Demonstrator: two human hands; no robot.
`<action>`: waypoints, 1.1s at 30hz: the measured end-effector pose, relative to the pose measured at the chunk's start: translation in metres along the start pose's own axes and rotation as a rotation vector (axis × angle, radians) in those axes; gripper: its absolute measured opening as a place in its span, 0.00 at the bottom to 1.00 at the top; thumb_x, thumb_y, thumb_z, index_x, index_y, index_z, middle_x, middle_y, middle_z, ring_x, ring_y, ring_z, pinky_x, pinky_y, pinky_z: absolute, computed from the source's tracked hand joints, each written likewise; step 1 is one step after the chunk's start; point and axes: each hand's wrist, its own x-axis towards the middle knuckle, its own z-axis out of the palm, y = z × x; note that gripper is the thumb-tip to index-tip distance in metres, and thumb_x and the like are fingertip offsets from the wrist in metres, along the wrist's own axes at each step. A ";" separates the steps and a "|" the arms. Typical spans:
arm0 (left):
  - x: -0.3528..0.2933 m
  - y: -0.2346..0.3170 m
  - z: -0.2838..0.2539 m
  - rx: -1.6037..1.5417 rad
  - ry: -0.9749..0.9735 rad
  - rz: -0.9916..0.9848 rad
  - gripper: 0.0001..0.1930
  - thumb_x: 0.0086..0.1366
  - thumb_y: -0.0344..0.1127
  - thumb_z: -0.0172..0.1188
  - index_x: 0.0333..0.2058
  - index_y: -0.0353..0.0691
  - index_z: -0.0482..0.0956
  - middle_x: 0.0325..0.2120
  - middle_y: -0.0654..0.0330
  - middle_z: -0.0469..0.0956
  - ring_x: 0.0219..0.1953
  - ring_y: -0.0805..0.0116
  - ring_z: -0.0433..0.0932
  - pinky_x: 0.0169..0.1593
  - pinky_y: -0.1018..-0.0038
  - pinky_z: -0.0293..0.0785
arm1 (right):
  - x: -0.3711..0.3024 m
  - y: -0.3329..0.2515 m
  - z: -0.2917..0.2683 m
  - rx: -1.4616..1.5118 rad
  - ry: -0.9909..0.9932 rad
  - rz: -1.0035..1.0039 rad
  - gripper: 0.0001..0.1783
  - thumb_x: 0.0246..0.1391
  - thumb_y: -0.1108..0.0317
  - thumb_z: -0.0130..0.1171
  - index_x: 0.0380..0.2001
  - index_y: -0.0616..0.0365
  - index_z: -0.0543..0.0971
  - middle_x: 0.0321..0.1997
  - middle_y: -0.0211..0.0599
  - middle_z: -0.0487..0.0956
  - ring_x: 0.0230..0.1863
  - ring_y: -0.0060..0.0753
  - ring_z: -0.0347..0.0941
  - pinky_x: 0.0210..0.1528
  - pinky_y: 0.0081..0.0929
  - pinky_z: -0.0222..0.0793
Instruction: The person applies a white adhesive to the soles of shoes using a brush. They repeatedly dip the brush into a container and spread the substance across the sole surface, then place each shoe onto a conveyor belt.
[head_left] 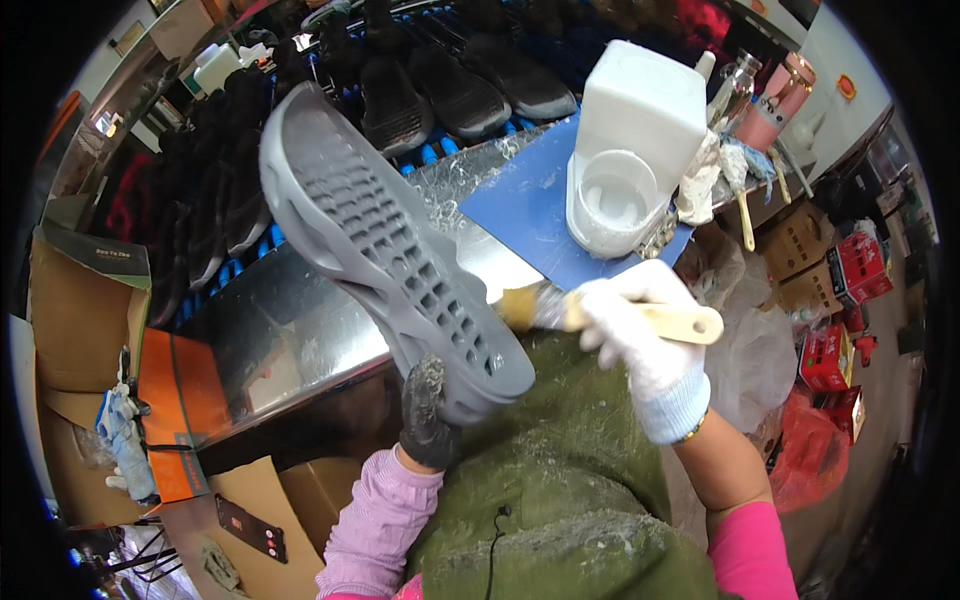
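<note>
A large grey shoe sole (pixel 400 250) is tilted up in front of me, its hollowed side with rows of square recesses facing me. My left hand (pixel 430 415), in a dark, worn glove, grips it by the lower end. In my right hand (pixel 640 320), gloved in white, is a paintbrush (pixel 690 322) with a pale wooden handle. Its yellowish bristles are at the sole's right edge; whether they touch it I cannot tell. Beyond the brush, a white plastic container (pixel 640 100) with an open round cup at its front stands on a blue sheet (pixel 520 195).
Several dark shoe uppers (pixel 455 90) lie on a blue roller conveyor behind the metal bench (pixel 290 350). A pink bottle (pixel 778 100) and another brush (pixel 745 215) are at the right. Cardboard boxes (pixel 85 320) and a phone (pixel 250 528) sit at the left.
</note>
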 end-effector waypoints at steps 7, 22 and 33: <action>-0.005 -0.023 -0.051 -0.279 0.007 -0.154 0.27 0.73 0.45 0.52 0.63 0.34 0.64 0.53 0.59 0.74 0.48 0.63 0.76 0.53 0.66 0.74 | 0.006 -0.021 -0.028 -0.191 -0.112 0.320 0.11 0.58 0.64 0.64 0.25 0.55 0.78 0.25 0.28 0.81 0.21 0.11 0.72 0.21 0.14 0.66; -0.015 -0.005 0.006 0.441 -0.219 0.065 0.30 0.70 0.45 0.54 0.65 0.35 0.62 0.60 0.53 0.71 0.61 0.61 0.72 0.64 0.63 0.70 | 0.070 -0.011 -0.038 -0.266 -0.003 -0.614 0.07 0.61 0.67 0.62 0.36 0.60 0.81 0.30 0.29 0.81 0.31 0.15 0.75 0.36 0.21 0.73; -0.001 0.017 0.047 -0.780 -0.160 -0.408 0.30 0.73 0.52 0.49 0.65 0.38 0.63 0.60 0.51 0.71 0.60 0.57 0.72 0.64 0.59 0.70 | 0.200 0.092 -0.200 -1.289 0.490 -0.140 0.28 0.54 0.46 0.61 0.53 0.51 0.76 0.51 0.51 0.79 0.53 0.55 0.75 0.57 0.44 0.70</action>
